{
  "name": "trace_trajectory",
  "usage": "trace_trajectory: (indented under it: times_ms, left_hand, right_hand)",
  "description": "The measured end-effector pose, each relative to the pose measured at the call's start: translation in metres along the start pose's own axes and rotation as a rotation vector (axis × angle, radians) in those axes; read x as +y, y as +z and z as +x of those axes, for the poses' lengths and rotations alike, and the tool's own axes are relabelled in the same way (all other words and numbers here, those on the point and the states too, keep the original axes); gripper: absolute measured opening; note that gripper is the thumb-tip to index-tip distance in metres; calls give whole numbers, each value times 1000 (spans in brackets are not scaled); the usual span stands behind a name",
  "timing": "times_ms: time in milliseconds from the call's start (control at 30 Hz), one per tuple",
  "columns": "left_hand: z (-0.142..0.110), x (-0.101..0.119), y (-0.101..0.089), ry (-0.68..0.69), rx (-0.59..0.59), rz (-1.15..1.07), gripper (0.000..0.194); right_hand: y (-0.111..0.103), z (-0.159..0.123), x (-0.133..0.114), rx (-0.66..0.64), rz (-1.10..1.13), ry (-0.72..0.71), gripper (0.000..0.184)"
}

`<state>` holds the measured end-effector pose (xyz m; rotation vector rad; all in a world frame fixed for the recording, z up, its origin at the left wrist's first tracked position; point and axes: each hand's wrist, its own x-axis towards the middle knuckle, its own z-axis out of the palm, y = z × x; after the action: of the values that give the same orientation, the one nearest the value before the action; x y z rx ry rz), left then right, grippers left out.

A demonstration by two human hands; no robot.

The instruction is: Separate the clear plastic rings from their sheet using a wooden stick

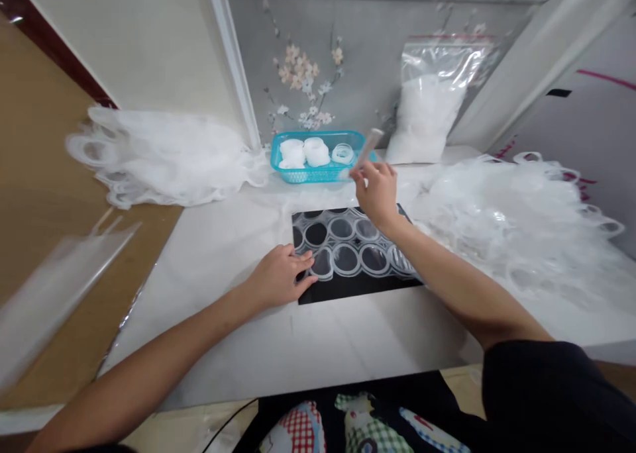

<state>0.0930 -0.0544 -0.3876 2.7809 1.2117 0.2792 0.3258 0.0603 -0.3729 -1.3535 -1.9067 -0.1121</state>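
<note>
My left hand [283, 274] rests with its fingers apart on the left edge of a clear sheet of joined rings [346, 259]. That sheet lies on a black mat [348, 289] in the middle of the white table. My right hand [378, 191] is raised over the mat's far side, near the blue basket. Its fingers are closed on a pale, translucent stick [368, 147], which tilts up and to the right. Inside the blue basket [318, 176] sit stacks of white rings [316, 151] and a smaller coil of rings [342, 153].
Piles of white ring sheets lie at the left [183, 155] and right [507, 221] of the table [223, 360]. A zip bag [427, 108] filled with white material leans against the back panel. On the brown surface at left is a blurred clear plastic bag [59, 294].
</note>
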Motion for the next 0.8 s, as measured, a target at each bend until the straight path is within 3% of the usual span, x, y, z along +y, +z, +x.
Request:
trace_trajectory:
  times_ms: [67, 167, 233, 333, 500, 800]
  left_hand:
    - [7, 1, -6, -32, -25, 9, 32]
    - [25, 7, -11, -57, -16, 67, 33]
    - [38, 14, -9, 2, 48, 107, 34]
    - [53, 22, 2, 123, 113, 169, 36]
    - [52, 22, 20, 142, 118, 220, 37]
    - [49, 18, 22, 136, 127, 170, 38]
  right_hand:
    - [-9, 0, 15, 29, 38, 75, 24]
    - [-20, -32, 21, -184, 181, 40, 21]
    - [-21, -58, 18, -289, 320, 64, 20]
    - [-15, -77, 14, -350, 465, 128, 20]
    - [-9, -75, 15, -368, 488, 126, 22]
    - [-10, -76, 15, -367, 479, 130, 23]
